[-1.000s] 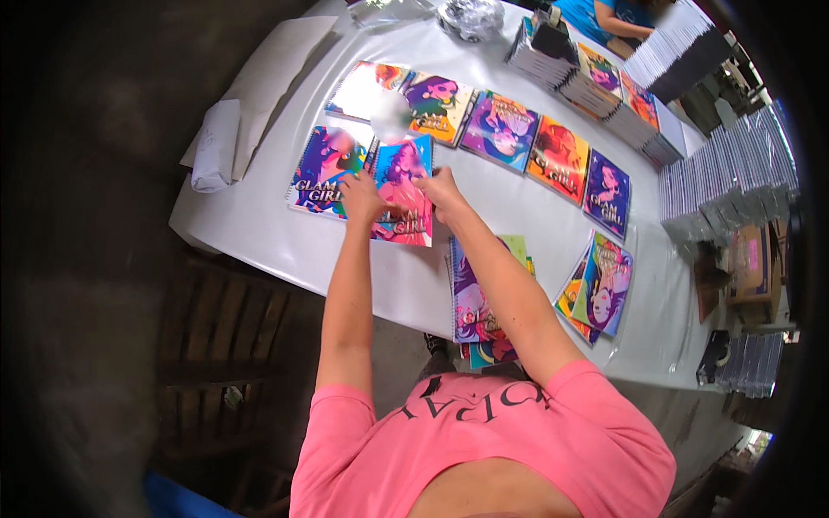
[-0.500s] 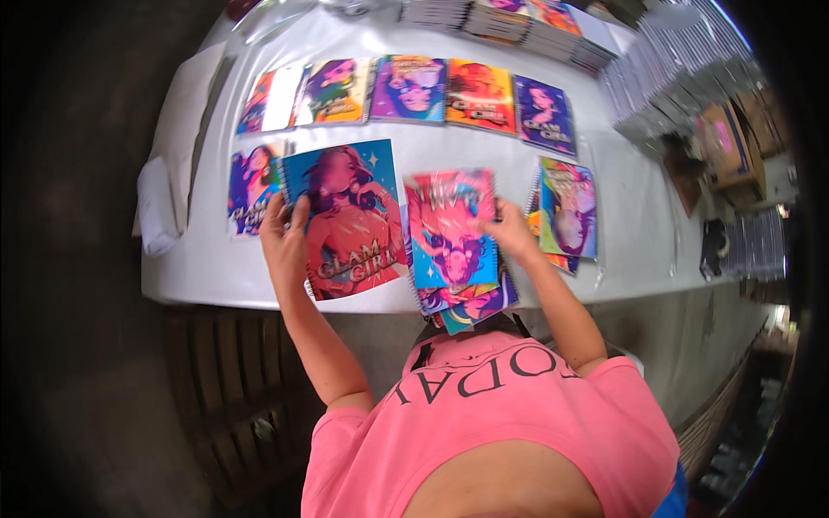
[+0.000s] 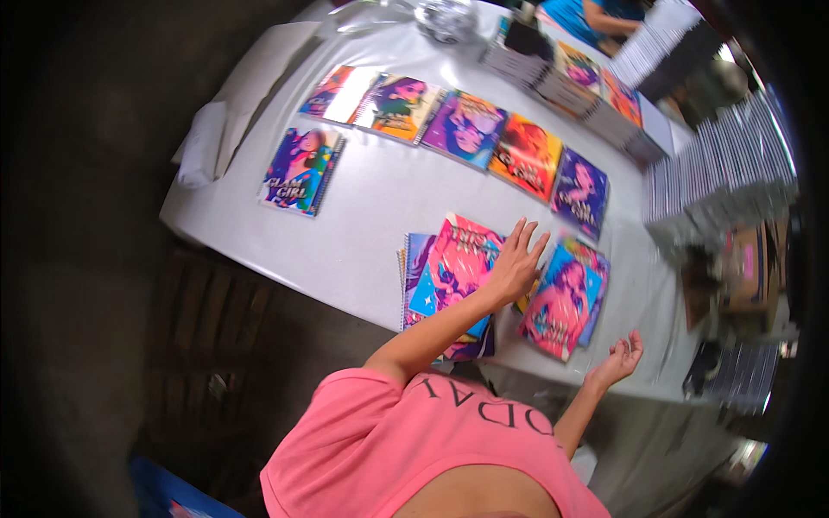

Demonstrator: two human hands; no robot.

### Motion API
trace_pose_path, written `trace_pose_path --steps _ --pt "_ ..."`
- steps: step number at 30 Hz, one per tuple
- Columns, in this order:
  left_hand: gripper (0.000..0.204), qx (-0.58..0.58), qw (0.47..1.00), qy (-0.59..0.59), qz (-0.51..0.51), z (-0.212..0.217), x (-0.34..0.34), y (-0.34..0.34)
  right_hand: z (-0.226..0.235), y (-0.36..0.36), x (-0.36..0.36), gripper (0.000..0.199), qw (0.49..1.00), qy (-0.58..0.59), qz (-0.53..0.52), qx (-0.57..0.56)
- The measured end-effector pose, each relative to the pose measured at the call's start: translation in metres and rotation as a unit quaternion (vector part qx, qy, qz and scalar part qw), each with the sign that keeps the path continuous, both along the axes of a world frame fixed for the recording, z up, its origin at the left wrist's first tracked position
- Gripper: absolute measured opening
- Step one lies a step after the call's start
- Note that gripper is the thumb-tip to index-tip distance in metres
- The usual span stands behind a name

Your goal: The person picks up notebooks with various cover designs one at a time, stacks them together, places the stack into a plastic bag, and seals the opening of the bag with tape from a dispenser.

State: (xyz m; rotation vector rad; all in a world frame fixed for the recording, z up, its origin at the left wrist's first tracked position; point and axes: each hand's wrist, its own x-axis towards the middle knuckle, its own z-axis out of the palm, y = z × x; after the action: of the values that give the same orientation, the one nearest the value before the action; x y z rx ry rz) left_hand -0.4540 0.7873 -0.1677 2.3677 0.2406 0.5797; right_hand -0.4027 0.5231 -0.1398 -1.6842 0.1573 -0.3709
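Note:
My left hand [image 3: 516, 261] lies with fingers spread on the right edge of a pile of colourful spiral notebooks [image 3: 449, 276] at the near side of the white table [image 3: 371, 216]. It presses on the top pink-and-blue cover without gripping it. My right hand [image 3: 618, 357] hovers palm up and empty over the table's near edge, just below a second small pile of notebooks [image 3: 563, 300]. A row of single notebooks [image 3: 471, 129] lies across the table's far side, and one more notebook [image 3: 299, 169] lies alone at the left.
Tall stacks of notebooks [image 3: 717, 173] stand at the table's right end, and lower stacks [image 3: 596, 95] line the far edge. Crumpled clear plastic [image 3: 445, 17] sits at the far end. A person in blue [image 3: 596, 13] is beyond it. White folded sheets [image 3: 207, 138] hang off the left edge.
Both hands held up notebooks half a second ago. Those notebooks now lie in piles on the table, my left hand rests flat on one, and my right hand has drawn back empty.

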Motion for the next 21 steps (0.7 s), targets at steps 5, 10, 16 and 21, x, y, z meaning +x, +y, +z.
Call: trace_pose_path --steps 5,10,16,21 --pt "0.078 0.094 0.927 -0.058 0.358 -0.004 -0.091 0.199 0.030 0.164 0.002 0.029 0.915 0.121 0.366 0.118" --pt "0.111 0.004 0.761 0.197 0.618 0.003 -0.225 0.373 0.002 0.348 -0.063 0.044 0.638 0.349 0.671 0.143" --pt "0.117 -0.090 0.828 0.199 0.516 -0.026 -0.265 0.354 -0.065 0.496 -0.132 0.062 0.665 0.413 0.595 0.180" --pt "0.082 -0.297 0.846 0.085 0.435 -0.025 -0.285 0.293 -0.050 0.502 -0.123 0.054 0.650 0.429 0.618 0.108"
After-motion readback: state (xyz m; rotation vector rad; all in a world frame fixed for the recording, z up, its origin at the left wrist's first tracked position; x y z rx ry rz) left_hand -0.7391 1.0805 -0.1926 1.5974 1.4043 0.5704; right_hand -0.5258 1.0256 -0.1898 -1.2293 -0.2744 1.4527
